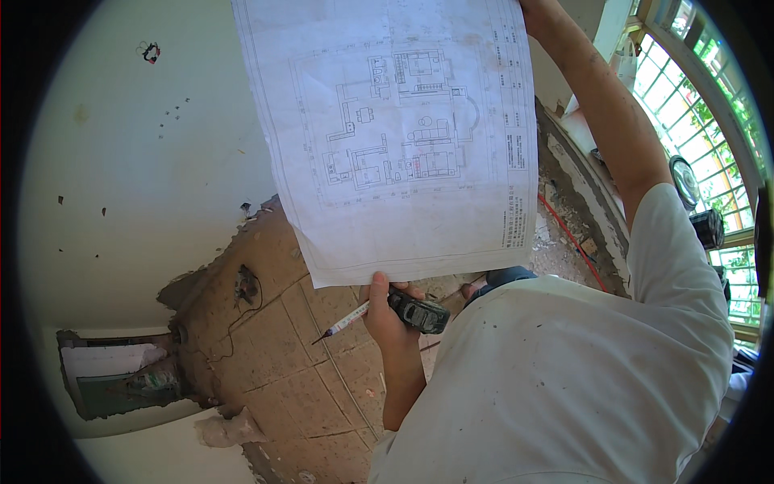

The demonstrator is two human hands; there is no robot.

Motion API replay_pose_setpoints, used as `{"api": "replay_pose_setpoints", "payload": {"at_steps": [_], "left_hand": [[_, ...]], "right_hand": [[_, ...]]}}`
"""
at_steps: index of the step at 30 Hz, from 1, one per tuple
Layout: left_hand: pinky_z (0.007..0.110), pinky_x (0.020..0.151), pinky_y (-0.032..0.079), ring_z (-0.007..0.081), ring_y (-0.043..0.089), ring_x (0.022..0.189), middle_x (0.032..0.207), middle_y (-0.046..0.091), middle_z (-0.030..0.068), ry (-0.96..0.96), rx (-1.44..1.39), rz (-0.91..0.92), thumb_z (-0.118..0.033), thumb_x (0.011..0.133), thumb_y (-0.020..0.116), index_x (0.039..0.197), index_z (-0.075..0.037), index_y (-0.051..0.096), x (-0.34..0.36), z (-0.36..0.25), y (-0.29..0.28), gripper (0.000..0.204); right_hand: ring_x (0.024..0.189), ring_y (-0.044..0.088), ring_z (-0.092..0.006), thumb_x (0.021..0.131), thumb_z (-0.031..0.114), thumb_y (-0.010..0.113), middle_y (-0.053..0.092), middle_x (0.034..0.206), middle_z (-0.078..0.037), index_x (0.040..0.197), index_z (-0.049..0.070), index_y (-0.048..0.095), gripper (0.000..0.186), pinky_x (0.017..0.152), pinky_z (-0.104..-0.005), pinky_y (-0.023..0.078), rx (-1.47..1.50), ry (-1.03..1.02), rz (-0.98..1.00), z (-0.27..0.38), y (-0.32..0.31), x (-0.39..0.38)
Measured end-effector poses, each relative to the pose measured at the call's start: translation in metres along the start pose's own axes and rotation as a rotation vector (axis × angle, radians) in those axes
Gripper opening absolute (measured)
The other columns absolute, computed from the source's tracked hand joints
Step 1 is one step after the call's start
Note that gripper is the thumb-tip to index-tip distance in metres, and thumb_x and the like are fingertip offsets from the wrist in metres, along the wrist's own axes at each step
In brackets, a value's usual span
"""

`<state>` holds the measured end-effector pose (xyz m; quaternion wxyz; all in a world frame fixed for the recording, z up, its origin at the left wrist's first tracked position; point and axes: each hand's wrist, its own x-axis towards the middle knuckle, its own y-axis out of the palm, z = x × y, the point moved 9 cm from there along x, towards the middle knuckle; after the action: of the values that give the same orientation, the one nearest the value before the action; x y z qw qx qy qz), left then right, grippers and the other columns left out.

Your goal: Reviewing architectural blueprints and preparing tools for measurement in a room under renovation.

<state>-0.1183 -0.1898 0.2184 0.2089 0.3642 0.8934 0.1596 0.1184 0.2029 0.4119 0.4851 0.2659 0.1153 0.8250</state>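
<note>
A large white sheet with a printed floor plan (451, 218) hangs spread out in front of me. My right hand (542, 16) grips its upper right corner, partly cut off by the top of the picture. At its bottom edge is my left hand (389, 315), with the thumb against the paper. Closed in the left hand are a white marker pen (348, 319), its dark tip pointing down to the left, and a rounded black hand-held device (421, 311) whose exact kind I cannot make out. Blue trousers (509, 277) show just below the sheet.
Dusty brown floor tiles (282, 355) spread below, crossed by a dark cord (234, 331) and a thin conduit (343, 387). A red cable (572, 234) lies among rubble at right. Barred windows (685, 97) line the right; a pale chipped wall (153, 145) stands left.
</note>
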Motion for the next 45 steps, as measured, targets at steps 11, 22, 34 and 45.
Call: {"api": "replay_pose_setpoints", "payload": {"at_steps": [11, 22, 34, 45], "left_hand": [[0.035, 0.051, 0.052, 0.0197, 0.057, 0.053, 0.069, 0.055, 0.0065, 0.01, -0.005, 0.012, -0.023, 0.096, 0.054, 0.083, -0.006, 0.053, -0.002, -0.003, 0.004, 0.022], [0.036, 0.051, 0.052, 0.0207, 0.058, 0.053, 0.068, 0.055, 0.007, -0.018, -0.031, 0.009, -0.021, 0.095, 0.055, 0.083, -0.006, 0.053, 0.002, 0.001, 0.001, 0.02], [0.036, 0.05, 0.052, 0.0202, 0.058, 0.053, 0.07, 0.056, 0.0065, -0.024, -0.017, -0.015, -0.022, 0.094, 0.056, 0.084, -0.007, 0.053, 0.002, 0.003, -0.004, 0.018], [0.035, 0.051, 0.052, 0.0193, 0.057, 0.054, 0.07, 0.056, 0.0058, -0.028, -0.044, -0.008, -0.022, 0.095, 0.055, 0.085, -0.006, 0.055, 0.0, 0.003, -0.005, 0.019]], "right_hand": [[0.071, 0.069, -0.0208, 0.093, 0.022, 0.054, 0.069, 0.085, -0.014, 0.104, -0.009, 0.059, 0.033, 0.07, -0.0348, 0.058, 0.034, -0.007, 0.043, 0.002, -0.003, 0.001], [0.071, 0.069, -0.0203, 0.094, 0.023, 0.054, 0.069, 0.085, -0.014, 0.103, -0.008, 0.06, 0.033, 0.067, -0.0342, 0.058, -0.037, -0.044, 0.058, 0.004, -0.009, -0.001], [0.073, 0.068, -0.0199, 0.095, 0.026, 0.054, 0.069, 0.088, -0.014, 0.107, -0.008, 0.059, 0.036, 0.069, -0.034, 0.058, 0.005, -0.03, 0.079, -0.004, -0.008, 0.002], [0.073, 0.069, -0.0195, 0.096, 0.024, 0.053, 0.069, 0.089, -0.014, 0.108, -0.01, 0.058, 0.036, 0.069, -0.0329, 0.059, 0.008, -0.023, 0.105, -0.004, 0.011, -0.005]]}}
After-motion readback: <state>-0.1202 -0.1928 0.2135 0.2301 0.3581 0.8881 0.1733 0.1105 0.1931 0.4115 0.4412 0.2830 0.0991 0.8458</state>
